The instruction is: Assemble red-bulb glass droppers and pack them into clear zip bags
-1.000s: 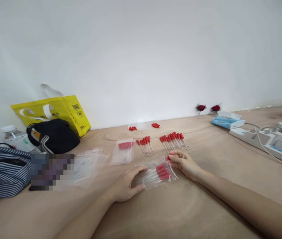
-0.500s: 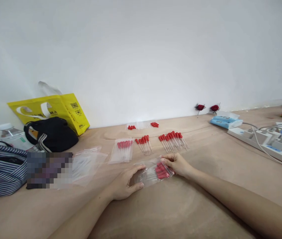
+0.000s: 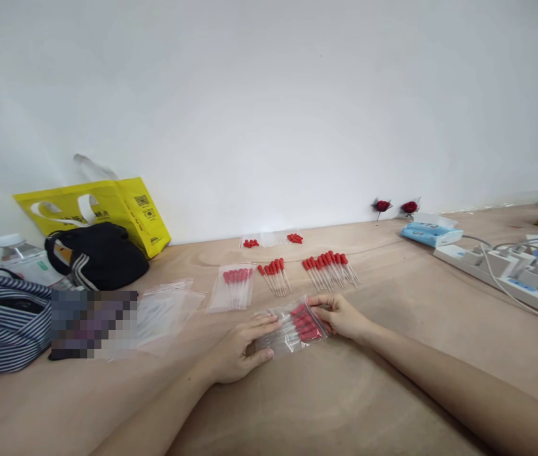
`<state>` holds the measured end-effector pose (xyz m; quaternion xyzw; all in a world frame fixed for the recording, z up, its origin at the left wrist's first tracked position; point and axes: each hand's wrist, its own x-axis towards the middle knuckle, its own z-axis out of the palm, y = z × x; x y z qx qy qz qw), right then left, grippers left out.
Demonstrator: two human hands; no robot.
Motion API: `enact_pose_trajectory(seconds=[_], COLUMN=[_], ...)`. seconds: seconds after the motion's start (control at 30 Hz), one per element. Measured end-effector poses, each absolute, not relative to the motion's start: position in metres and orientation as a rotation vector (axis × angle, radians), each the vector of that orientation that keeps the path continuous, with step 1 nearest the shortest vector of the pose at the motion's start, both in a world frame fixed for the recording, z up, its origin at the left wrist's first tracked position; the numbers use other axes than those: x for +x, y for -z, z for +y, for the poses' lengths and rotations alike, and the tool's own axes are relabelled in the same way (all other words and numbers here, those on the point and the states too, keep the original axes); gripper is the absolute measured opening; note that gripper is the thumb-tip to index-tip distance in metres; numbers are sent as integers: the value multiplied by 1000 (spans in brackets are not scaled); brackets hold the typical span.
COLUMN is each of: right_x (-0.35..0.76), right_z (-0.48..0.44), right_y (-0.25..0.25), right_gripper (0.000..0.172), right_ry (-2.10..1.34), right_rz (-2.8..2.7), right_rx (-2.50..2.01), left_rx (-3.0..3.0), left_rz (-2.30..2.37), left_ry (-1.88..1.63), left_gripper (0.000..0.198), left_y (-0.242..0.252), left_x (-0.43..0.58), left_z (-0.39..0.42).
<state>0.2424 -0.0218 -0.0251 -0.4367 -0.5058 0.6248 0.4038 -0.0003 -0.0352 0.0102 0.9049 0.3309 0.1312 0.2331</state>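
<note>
A clear zip-lock bag [image 3: 275,342] lies in front of me with several droppers inside, their red bulbs [image 3: 305,322] pointing right and their clear stems left. At the bag's right end, the mouth side, my right hand [image 3: 338,316] pinches the edge between thumb and fingers. My left hand [image 3: 243,351] rests at the opposite end, fingers stretched out over the plastic and thumb apart near the lower corner. Beyond the hands lie another bag of droppers [image 3: 237,291], a small loose group of droppers [image 3: 275,277] and a larger loose group [image 3: 330,269].
Flat clear bags [image 3: 166,310] lie to the left, near a striped bag [image 3: 2,323], a black pouch [image 3: 102,256] and a yellow tote [image 3: 140,215]. Loose red bulbs [image 3: 295,239] sit near the wall. Tissues [image 3: 430,233] and a power strip [image 3: 501,272] with cables are right.
The bulbs inside the bag have spread into a flatter row. My left fingers reach slightly further over the bag, and my right fingers have shifted a little along its edge.
</note>
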Motion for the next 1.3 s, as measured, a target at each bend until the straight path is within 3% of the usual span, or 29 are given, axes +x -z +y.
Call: enact_pose_trajectory(seconds=[0.3, 0.47, 0.67, 0.83, 1.07, 1.17, 1.3], right_x=[246, 247, 246, 249, 251, 253, 256], right_z=[-20, -20, -22, -21, -22, -22, -22], right_y=[22, 22, 23, 25, 27, 28, 30], right_gripper=[26, 31, 30, 21, 22, 22, 24], right_ry=[-1371, -1403, -1394, -1363, -1263, -1225, -1193], right_rz=[-1415, -1440, -1386, -1296, -1294, -1319, -1354], right_rx=[-1302, -1215, -1205, -1209, -1219, -1227, -1238], left_rx=[2499, 2477, 2385, 2270, 2033, 1958, 1988], left_rz=[949, 1012, 1024, 1132, 1224, 1224, 1181], left_ry=[-272, -257, -462, -636, -288, -150, -230], left_gripper=[38, 37, 39, 28, 56, 45, 30], left_y=[-10, -11, -8, -10, -14, -16, -20], left_x=[0, 0, 1, 19, 55, 63, 62], left_z=[-35, -36, -34, -9, 33, 38, 27])
